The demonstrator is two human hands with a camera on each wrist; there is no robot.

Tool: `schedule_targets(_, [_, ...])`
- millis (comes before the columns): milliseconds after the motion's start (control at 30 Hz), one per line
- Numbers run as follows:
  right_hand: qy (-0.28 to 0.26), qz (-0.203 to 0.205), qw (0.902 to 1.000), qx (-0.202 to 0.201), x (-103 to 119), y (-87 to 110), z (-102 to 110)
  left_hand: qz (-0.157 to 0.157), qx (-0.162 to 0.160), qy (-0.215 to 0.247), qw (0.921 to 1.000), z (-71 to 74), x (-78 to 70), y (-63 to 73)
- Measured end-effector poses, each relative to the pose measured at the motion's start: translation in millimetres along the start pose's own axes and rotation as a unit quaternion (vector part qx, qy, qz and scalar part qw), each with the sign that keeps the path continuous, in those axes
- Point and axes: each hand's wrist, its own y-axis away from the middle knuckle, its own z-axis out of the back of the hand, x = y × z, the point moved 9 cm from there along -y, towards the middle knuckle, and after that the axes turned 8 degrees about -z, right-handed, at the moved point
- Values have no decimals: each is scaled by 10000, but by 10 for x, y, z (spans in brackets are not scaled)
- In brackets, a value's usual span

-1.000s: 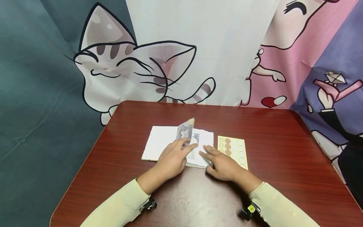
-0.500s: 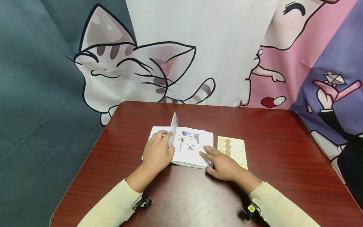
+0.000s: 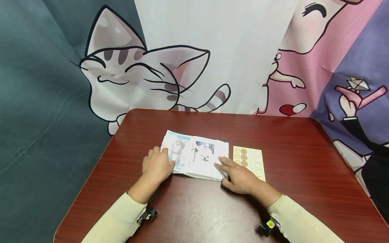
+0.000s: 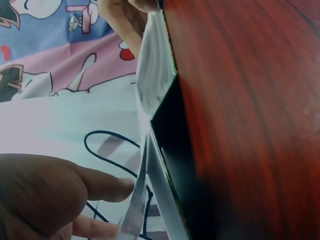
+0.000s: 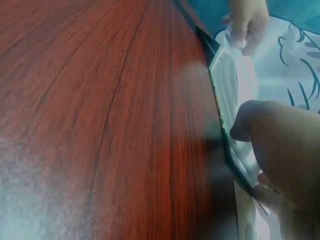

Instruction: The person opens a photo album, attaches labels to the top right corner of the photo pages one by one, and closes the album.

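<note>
A small photo album (image 3: 212, 171) lies spread on the table, a kitten picture (image 3: 178, 153) on its left page and a white puppy picture (image 3: 204, 155) on the right. My left hand (image 3: 156, 163) touches the left page's outer edge, its thumb over the page. In the left wrist view that page (image 4: 136, 207) slants up off the cover, with the thumb and a fingertip against it. My right hand (image 3: 238, 174) rests on the right page's outer edge with fingers spread. Its thumb (image 5: 243, 125) lies at the album's near edge in the right wrist view.
A pale yellow sheet of round stickers (image 3: 258, 157) lies right of the album, partly under the right hand. The reddish-brown table (image 3: 194, 216) has rounded far corners. Behind it hangs a cartoon cat curtain (image 3: 249, 50).
My left hand has swung a page from right to left, past upright, moving left with it. The kitten and puppy pictures now show. My right hand has stayed in place.
</note>
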Motion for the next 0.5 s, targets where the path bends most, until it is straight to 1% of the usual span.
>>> schedule_targets(133, [22,28,10000,-28,0,52,10,31,434,-38,9990,-143,34,10])
schedule_targets(267, [6,80,10000,-34,6,99,24,87,902,-11,9959,-273,52,17])
schedule_targets(367, [-5,98,9999,-26,10,121,38,110,1124,17,9936,-328,54,17])
schedule_targets(500, [18,103,9999,16,3,136,35,82,1275,40,9918,-350,28,31])
